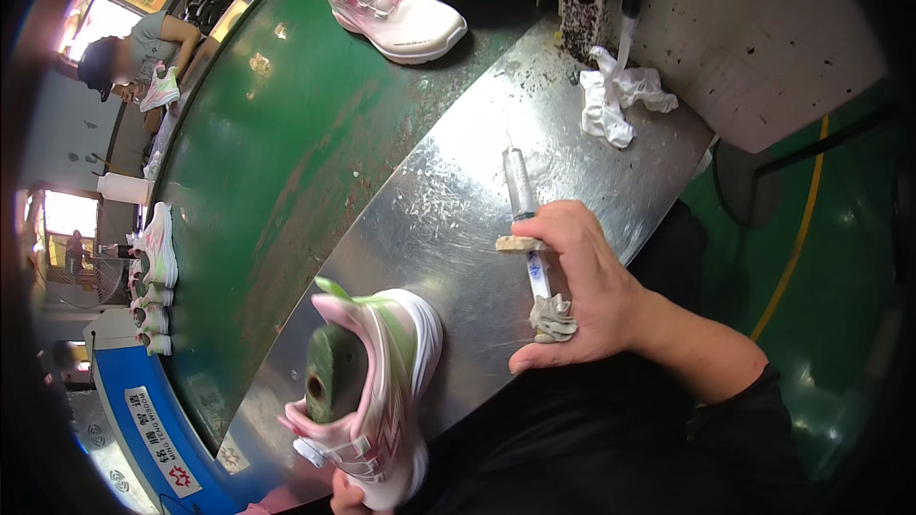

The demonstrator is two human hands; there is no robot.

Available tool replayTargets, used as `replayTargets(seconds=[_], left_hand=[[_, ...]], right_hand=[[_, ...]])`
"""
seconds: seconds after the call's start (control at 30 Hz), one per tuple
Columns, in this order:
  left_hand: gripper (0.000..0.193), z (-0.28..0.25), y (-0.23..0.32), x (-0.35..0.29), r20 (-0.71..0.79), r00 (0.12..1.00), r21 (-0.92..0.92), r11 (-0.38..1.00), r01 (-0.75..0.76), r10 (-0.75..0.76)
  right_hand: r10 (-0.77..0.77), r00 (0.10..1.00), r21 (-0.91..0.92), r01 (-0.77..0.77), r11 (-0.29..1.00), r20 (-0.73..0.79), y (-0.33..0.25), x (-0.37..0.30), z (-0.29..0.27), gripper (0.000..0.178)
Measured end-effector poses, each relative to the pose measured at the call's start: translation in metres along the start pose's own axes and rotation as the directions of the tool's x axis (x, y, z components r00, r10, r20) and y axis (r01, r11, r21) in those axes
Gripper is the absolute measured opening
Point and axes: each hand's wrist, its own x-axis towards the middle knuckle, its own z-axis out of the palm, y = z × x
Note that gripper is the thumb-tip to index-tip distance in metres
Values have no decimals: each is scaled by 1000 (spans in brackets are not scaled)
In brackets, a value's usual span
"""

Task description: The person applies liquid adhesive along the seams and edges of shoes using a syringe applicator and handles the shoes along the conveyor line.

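My right hand is closed around a clear syringe with a thin needle tip pointing away from me. A tan wad wraps the syringe's flange, and a grey putty-like lump covers the plunger end by my thumb. At the lower left, a white, pink and green sneaker is tilted over the metal plate, a dark green shoe last inside its opening. My left hand grips the sneaker at its toe end; only some fingers show, the rest is hidden by the shoe and the picture's edge.
The metal plate borders a green conveyor belt. More sneakers stand at the far side, others at the left. Crumpled white tissue and a brush lie near an upright panel. A person handles a shoe across the belt.
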Motion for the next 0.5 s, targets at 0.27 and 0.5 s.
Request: replayTargets(seconds=[0.27,0.5], left_hand=[[63,176,32,99,400,890,-127,975,-181,218],[47,280,43,189,497,864,58,990,-130,84]], right_hand=[[28,999,-86,-24,996,44,-1,2,5,84],[48,998,-142,-42,989,41,1,-2,3,83]])
